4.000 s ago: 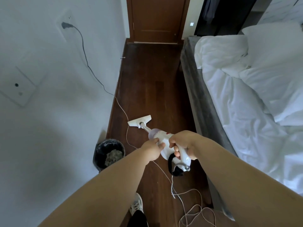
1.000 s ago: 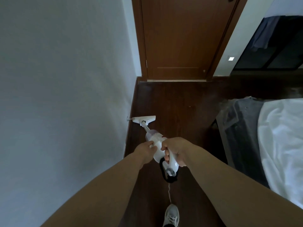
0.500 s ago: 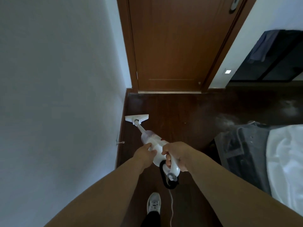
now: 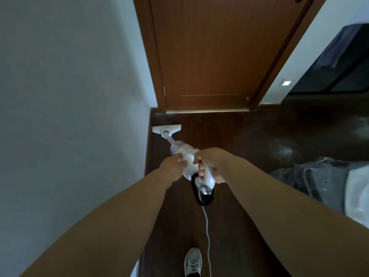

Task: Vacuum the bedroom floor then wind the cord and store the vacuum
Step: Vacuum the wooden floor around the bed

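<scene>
Resting on the dark floor [image 4: 229, 136] beside the wall, the vacuum [image 4: 187, 158] is gripped by curled fingers of the right hand [image 4: 212, 163] and left hand [image 4: 172, 167]; its cord [image 4: 207, 232] trails behind.

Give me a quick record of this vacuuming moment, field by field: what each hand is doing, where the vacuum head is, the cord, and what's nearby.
left hand: grips the stick vacuum body from the side
right hand: wrapped round the handle
floor head: on the dark wood floor, in the corner by the wall and closed wooden door
cord: white, trails back past a sneaker
bed: corner at right
</scene>
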The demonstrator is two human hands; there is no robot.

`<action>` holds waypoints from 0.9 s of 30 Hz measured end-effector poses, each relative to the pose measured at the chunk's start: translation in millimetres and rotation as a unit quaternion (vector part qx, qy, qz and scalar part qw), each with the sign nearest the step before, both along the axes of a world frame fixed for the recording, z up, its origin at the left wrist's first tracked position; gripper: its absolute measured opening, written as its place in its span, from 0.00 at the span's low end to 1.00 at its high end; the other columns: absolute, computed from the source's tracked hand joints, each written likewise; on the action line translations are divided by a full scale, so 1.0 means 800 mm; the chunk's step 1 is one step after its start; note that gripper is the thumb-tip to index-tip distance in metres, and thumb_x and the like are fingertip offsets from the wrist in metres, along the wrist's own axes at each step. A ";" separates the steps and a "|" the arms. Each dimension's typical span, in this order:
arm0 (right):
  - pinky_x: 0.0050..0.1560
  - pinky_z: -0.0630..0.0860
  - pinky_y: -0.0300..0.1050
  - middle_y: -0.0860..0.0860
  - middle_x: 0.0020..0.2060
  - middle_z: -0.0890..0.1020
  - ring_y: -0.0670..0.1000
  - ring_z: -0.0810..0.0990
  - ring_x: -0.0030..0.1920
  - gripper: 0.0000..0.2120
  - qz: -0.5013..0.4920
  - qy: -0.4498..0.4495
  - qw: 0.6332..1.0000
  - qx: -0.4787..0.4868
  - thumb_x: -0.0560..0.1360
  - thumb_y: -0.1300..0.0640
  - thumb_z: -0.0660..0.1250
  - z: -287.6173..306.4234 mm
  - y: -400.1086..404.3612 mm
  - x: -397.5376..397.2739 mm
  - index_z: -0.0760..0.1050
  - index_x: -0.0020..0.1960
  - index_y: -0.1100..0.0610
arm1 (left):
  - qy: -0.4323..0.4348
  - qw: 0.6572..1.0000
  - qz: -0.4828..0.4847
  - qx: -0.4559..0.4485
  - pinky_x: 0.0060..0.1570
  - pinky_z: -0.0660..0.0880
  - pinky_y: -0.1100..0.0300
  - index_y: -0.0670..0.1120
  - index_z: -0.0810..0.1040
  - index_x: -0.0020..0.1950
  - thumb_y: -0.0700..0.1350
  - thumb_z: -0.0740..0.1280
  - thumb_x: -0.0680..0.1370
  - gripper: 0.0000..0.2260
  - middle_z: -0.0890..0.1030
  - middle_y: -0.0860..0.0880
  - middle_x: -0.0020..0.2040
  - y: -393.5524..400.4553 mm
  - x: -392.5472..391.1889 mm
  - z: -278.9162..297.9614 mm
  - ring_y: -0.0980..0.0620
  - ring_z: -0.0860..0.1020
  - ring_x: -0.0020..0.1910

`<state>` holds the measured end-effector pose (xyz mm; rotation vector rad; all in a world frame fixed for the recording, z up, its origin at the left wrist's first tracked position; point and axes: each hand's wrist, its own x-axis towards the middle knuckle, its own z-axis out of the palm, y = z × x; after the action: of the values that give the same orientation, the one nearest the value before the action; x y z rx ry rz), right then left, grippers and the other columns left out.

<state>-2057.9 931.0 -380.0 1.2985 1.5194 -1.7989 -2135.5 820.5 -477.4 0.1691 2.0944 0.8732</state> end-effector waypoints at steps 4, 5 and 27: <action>0.32 0.67 0.43 0.53 0.27 0.66 0.51 0.64 0.27 0.05 -0.005 0.010 1.000 0.002 0.75 0.66 0.59 -0.011 0.003 -0.029 0.72 0.45 0.60 | 0.014 1.000 -0.002 -0.011 0.66 0.72 0.46 0.47 0.63 0.76 0.45 0.61 0.81 0.23 0.72 0.40 0.71 0.009 -0.028 -0.006 0.40 0.73 0.67; 0.32 0.67 0.43 0.53 0.27 0.66 0.51 0.65 0.27 0.05 -0.007 0.012 1.000 0.001 0.75 0.66 0.59 -0.013 0.002 -0.034 0.71 0.44 0.60 | 0.018 1.000 0.000 -0.014 0.66 0.72 0.46 0.46 0.63 0.76 0.45 0.61 0.81 0.23 0.71 0.40 0.71 0.010 -0.033 -0.009 0.40 0.73 0.68; 0.30 0.63 0.42 0.52 0.26 0.64 0.49 0.62 0.26 0.11 -0.021 0.017 1.000 0.015 0.75 0.66 0.59 -0.009 0.047 0.057 0.76 0.54 0.59 | -0.066 0.998 -0.004 -0.007 0.56 0.77 0.53 0.50 0.64 0.75 0.50 0.62 0.81 0.22 0.78 0.43 0.62 0.046 0.052 0.028 0.46 0.80 0.56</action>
<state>-2012.1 968.4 -386.9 1.3296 1.5545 -1.8393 -2093.6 857.2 -455.1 0.1097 1.9749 0.8414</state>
